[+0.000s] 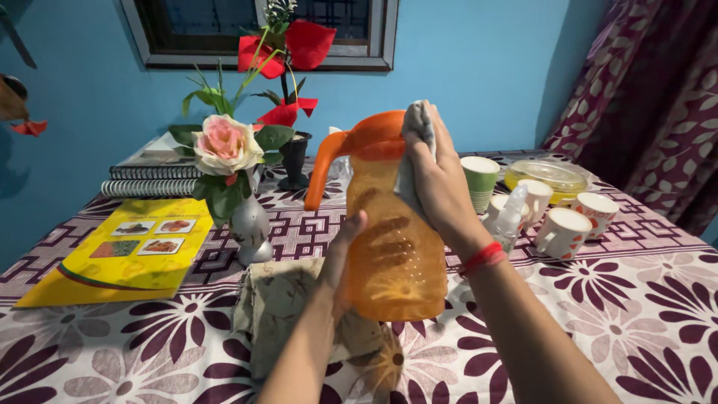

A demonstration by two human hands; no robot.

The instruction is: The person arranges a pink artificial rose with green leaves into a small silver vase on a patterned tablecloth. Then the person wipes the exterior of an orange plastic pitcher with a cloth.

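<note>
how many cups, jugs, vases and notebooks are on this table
cups: 4, one green striped and three white patterned
jugs: 1, orange jug held by the left hand and the right hand
vases: 2, silver and dark
spiral notebooks: 2
total: 9

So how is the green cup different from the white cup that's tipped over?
The green cup is green with ribbed sides; the white cup is white with a red pattern. The green cup stands upright, while the white cup lies tilted on its side, mouth facing the camera. The green cup sits farther back, just behind the right hand. Both rest on the flowered tablecloth, untouched.
</note>
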